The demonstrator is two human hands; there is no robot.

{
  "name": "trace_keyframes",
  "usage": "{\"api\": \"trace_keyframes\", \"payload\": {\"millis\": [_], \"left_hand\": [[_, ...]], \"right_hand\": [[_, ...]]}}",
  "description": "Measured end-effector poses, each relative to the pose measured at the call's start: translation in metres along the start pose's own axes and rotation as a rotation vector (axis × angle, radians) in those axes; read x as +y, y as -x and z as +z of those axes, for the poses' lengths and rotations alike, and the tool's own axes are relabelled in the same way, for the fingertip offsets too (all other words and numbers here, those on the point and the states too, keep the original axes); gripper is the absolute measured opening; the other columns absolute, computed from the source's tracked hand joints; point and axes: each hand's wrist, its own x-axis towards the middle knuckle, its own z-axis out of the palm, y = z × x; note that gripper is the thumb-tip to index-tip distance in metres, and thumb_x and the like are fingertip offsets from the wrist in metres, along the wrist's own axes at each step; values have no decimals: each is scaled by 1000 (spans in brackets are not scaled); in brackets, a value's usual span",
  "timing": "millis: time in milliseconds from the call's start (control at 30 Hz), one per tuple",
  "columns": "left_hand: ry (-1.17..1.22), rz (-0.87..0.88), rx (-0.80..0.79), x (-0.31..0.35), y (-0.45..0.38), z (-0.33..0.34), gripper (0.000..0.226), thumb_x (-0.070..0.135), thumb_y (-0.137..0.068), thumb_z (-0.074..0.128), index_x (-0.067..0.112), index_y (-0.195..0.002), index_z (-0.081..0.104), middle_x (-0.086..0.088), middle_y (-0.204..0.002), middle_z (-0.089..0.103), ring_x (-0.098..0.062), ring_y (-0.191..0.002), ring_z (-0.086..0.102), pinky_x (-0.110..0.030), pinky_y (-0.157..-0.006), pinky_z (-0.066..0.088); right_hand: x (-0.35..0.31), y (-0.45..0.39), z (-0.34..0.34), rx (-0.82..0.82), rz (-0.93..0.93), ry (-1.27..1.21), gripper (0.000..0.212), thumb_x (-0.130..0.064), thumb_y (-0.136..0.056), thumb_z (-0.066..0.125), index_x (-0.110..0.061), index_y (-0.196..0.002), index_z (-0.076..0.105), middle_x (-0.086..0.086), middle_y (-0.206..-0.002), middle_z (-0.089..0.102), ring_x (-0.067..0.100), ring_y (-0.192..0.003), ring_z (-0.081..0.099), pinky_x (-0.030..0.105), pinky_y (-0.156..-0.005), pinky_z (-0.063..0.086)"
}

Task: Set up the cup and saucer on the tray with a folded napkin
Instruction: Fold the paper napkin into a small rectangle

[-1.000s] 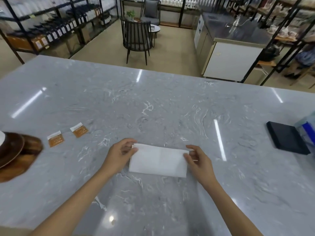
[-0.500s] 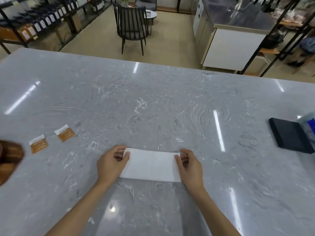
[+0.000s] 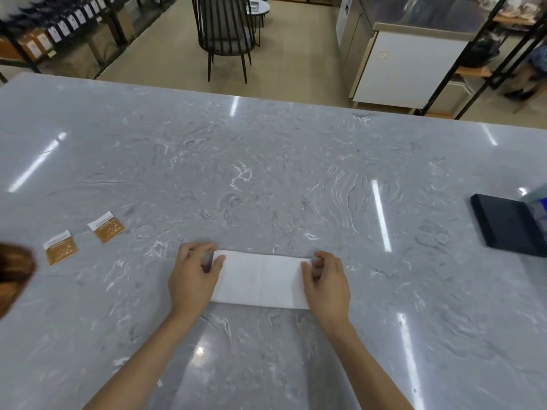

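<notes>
A white napkin [image 3: 262, 279], folded into a long rectangle, lies flat on the grey marble counter [image 3: 266, 173] near its front edge. My left hand [image 3: 194, 279] pinches the napkin's left end between thumb and curled fingers. At the right end, my right hand [image 3: 325, 282] pinches the napkin the same way. A brown wooden tray [image 3: 13, 270] shows only as a blurred corner at the far left edge. No cup or saucer is in view.
Two small orange-and-white sachets [image 3: 61, 247] [image 3: 107, 226] lie left of the napkin. A flat black box [image 3: 509, 223] sits at the right edge beside a clear container [image 3: 540, 202]. Beyond the counter stand a black chair [image 3: 225, 34], shelves and a white cabinet.
The view has tilted down and shifted right, so the tray slid almost out of sight. Both hands moved in onto the napkin's ends and now pinch them; the napkin looks narrower.
</notes>
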Motion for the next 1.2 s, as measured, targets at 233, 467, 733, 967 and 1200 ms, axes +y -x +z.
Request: {"api": "trace_keyframes", "payload": {"millis": [233,467,733,967,1200], "left_hand": [[-261,513,-236,34,25,22,49,36,-100,36,14,-137,61,-4,-152,50,-28,-147,37,-45,-117,38],[-535,528,-375,6,21,30,67,49,-102,21,17,-161,14,1,-169,13,-17,-157,6,-45,-126,10],[-505,469,-430,4,13,25,73,53,-100,17,13,-161,9,-2,-170,8,-17,-157,2,-44,-128,9],[-384,420,-424,-7,13,-4,74,50,-96,15,10,-156,30,-7,-164,31,-26,-154,23,-40,-126,19],[-376,353,-383,-13,34,-40,69,51,-90,24,15,-141,52,-3,-138,56,-27,-123,49,-41,-101,46]], "right_hand": [[-37,30,33,-32,-447,281,53,-38,-103,44,-11,-148,46,10,-159,41,28,-149,35,45,-118,37],[-4,33,37,-130,-365,412,72,-58,-102,17,-19,-162,7,-4,-170,5,12,-157,0,41,-128,8],[9,37,24,-113,-321,428,71,-53,-104,19,-16,-162,1,-1,-171,1,14,-158,0,41,-129,6],[15,48,7,-62,-278,292,66,-41,-103,46,-5,-156,30,12,-163,32,28,-151,29,41,-125,22],[18,90,2,66,-187,298,51,-37,-89,69,-12,-132,56,12,-116,62,33,-102,62,46,-82,51]]}}
